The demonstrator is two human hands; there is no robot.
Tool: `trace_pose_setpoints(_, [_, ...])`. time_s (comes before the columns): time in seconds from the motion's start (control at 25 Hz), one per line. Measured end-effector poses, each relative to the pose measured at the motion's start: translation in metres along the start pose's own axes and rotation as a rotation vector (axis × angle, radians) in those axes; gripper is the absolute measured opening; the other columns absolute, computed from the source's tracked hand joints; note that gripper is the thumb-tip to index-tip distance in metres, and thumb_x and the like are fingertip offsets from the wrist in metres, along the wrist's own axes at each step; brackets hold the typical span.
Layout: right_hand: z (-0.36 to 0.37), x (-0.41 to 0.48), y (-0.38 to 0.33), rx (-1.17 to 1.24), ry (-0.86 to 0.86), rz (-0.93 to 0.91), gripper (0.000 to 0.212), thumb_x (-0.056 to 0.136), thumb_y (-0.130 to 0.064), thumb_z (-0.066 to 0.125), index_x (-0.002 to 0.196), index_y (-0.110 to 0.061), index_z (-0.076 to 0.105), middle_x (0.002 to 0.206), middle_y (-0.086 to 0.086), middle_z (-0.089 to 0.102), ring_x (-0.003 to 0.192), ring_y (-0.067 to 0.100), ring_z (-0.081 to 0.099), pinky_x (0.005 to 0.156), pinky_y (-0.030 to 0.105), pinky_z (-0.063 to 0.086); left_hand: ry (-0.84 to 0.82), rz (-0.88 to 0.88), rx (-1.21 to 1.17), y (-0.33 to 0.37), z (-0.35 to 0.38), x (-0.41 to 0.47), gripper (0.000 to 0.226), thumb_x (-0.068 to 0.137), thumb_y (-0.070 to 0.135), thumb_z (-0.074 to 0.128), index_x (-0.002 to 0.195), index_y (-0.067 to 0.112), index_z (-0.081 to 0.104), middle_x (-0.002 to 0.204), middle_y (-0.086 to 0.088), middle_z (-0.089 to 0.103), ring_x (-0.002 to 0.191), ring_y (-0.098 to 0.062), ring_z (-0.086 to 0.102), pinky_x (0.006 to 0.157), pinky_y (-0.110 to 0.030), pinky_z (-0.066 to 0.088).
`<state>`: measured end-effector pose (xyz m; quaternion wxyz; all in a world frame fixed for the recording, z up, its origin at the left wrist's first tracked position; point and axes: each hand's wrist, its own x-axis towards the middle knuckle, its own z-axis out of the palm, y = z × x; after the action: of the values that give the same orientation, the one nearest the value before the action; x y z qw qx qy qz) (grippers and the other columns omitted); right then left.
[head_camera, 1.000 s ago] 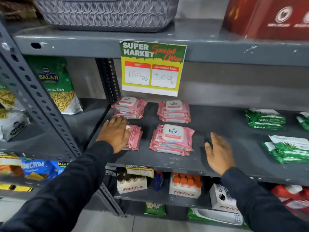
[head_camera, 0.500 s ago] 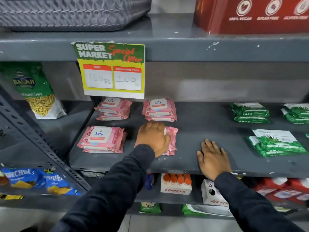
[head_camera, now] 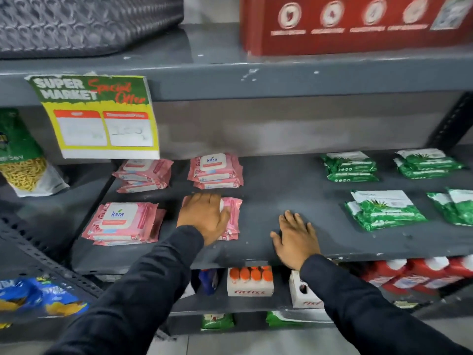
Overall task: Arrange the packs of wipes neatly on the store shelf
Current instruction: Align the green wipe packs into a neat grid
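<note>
Pink "kara" wipes packs lie in stacks on the grey shelf (head_camera: 281, 190): a back-left stack (head_camera: 143, 175), a back-middle stack (head_camera: 216, 170), a front-left stack (head_camera: 120, 221) and a front-middle stack (head_camera: 234, 216). My left hand (head_camera: 204, 216) lies palm down over the front-middle stack, covering its left half, fingers curled at the far edge. My right hand (head_camera: 294, 239) rests flat on the bare shelf to the right, fingers spread, holding nothing. Green wipes packs (head_camera: 384, 208) sit further right in two rows, with more (head_camera: 350, 166) at the back.
A yellow-green price sign (head_camera: 99, 116) hangs from the upper shelf over the back-left stack. A red box (head_camera: 358, 24) and a grey basket (head_camera: 84, 21) stand above. Fitfizz bottle cartons (head_camera: 249, 281) are on the shelf below. Snack bags (head_camera: 23, 160) fill the left bay.
My left hand moved from the front-left pink stack to the front-middle one and stays there. The view has swung right and closer. My right hand stays flat on the shelf.
</note>
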<state>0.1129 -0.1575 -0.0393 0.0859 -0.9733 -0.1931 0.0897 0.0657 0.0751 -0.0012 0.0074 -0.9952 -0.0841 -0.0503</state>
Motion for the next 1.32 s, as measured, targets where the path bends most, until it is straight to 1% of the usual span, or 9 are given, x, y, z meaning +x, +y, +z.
trace_pose_setpoints(0.12, [-0.030, -0.003, 0.021, 0.105, 0.079, -0.055, 0.062, 0.097, -0.043, 0.034, 0.150, -0.014, 0.022, 0.162, 0.004, 0.011, 0.149, 0.022, 0.008, 0.119, 0.044, 0.009, -0.055, 0.023, 0.006, 0.001, -0.010, 0.004, 0.059, 0.089, 0.050, 0.025, 0.130, 0.012, 0.044, 0.134, -0.013, 0.051, 0.124, -0.031, 0.041, 0.108, -0.044, 0.026])
trace_pose_setpoints(0.28, [-0.086, 0.003, 0.083, 0.070, 0.302, -0.038, 0.059, 0.097, -0.042, 0.035, 0.149, -0.015, 0.028, 0.160, 0.005, 0.019, 0.148, 0.024, 0.013, 0.120, 0.044, 0.011, -0.151, -0.012, -0.078, 0.010, -0.037, 0.006, 0.081, 0.080, 0.058, 0.015, 0.145, 0.010, 0.024, 0.154, -0.012, 0.022, 0.142, -0.031, 0.010, 0.115, -0.045, 0.012])
trace_pose_setpoints(0.44, [-0.114, 0.012, 0.151, -0.053, 0.305, 0.019, 0.055, 0.097, -0.039, 0.033, 0.146, -0.013, 0.033, 0.157, 0.007, 0.029, 0.146, 0.027, 0.020, 0.117, 0.047, 0.017, 0.141, 0.185, -0.170, 0.089, -0.029, -0.009, 0.077, 0.087, 0.056, 0.018, 0.138, 0.002, 0.037, 0.147, -0.020, 0.035, 0.138, -0.039, 0.022, 0.109, -0.052, 0.024])
trace_pose_setpoints(0.56, [-0.115, 0.018, 0.188, -0.128, 0.222, 0.047, 0.055, 0.097, -0.039, 0.032, 0.145, -0.013, 0.036, 0.156, 0.004, 0.031, 0.145, 0.027, 0.022, 0.116, 0.049, 0.019, -0.015, 0.146, -0.271, 0.161, 0.013, -0.018, 0.084, 0.082, 0.060, 0.010, 0.143, 0.006, 0.026, 0.155, -0.012, 0.022, 0.143, -0.029, 0.007, 0.114, -0.045, 0.011])
trace_pose_setpoints(0.72, [-0.102, 0.025, 0.213, -0.155, 0.099, -0.005, 0.055, 0.098, -0.041, 0.027, 0.144, -0.014, 0.037, 0.156, 0.003, 0.032, 0.144, 0.024, 0.025, 0.115, 0.044, 0.022, -0.104, -0.005, -0.140, 0.189, 0.058, -0.016, 0.087, 0.078, 0.059, -0.004, 0.147, 0.009, 0.014, 0.158, -0.008, 0.009, 0.144, -0.023, 0.001, 0.116, -0.040, 0.003])
trace_pose_setpoints(0.96, [-0.075, 0.020, 0.219, -0.138, 0.282, -0.039, 0.060, 0.095, -0.042, 0.017, 0.139, -0.013, 0.047, 0.145, 0.003, 0.049, 0.136, 0.024, 0.041, 0.114, 0.041, 0.027, -0.011, 0.008, -0.089, 0.191, 0.070, -0.017, 0.077, 0.087, 0.055, 0.006, 0.146, 0.007, 0.021, 0.156, -0.009, 0.015, 0.143, -0.024, 0.010, 0.115, -0.038, 0.006])
trace_pose_setpoints(1.08, [-0.063, 0.025, 0.223, -0.133, 0.359, -0.044, 0.056, 0.095, -0.041, 0.024, 0.130, -0.012, 0.057, 0.136, 0.005, 0.059, 0.128, 0.025, 0.051, 0.110, 0.043, 0.034, -0.015, 0.001, -0.060, 0.191, 0.072, -0.014, 0.076, 0.088, 0.055, 0.008, 0.146, 0.008, 0.022, 0.156, -0.008, 0.017, 0.143, -0.023, 0.013, 0.114, -0.038, 0.008])
trace_pose_setpoints(1.2, [-0.065, 0.021, 0.223, -0.123, 0.336, -0.049, 0.056, 0.096, -0.041, 0.024, 0.136, -0.012, 0.050, 0.143, 0.005, 0.052, 0.135, 0.025, 0.043, 0.114, 0.044, 0.028, -0.037, -0.007, -0.069, 0.191, 0.071, -0.014, 0.079, 0.086, 0.058, 0.006, 0.147, 0.010, 0.021, 0.156, -0.005, 0.014, 0.143, -0.021, 0.010, 0.115, -0.038, 0.007])
trace_pose_setpoints(1.32, [-0.074, 0.017, 0.225, -0.039, 0.238, -0.105, 0.060, 0.098, -0.046, 0.018, 0.148, -0.015, 0.028, 0.158, 0.002, 0.027, 0.147, 0.021, 0.018, 0.119, 0.042, 0.009, -0.039, -0.014, -0.066, 0.189, 0.070, -0.014, 0.081, 0.085, 0.060, 0.004, 0.147, 0.010, 0.021, 0.156, -0.005, 0.014, 0.143, -0.020, 0.010, 0.115, -0.038, 0.009])
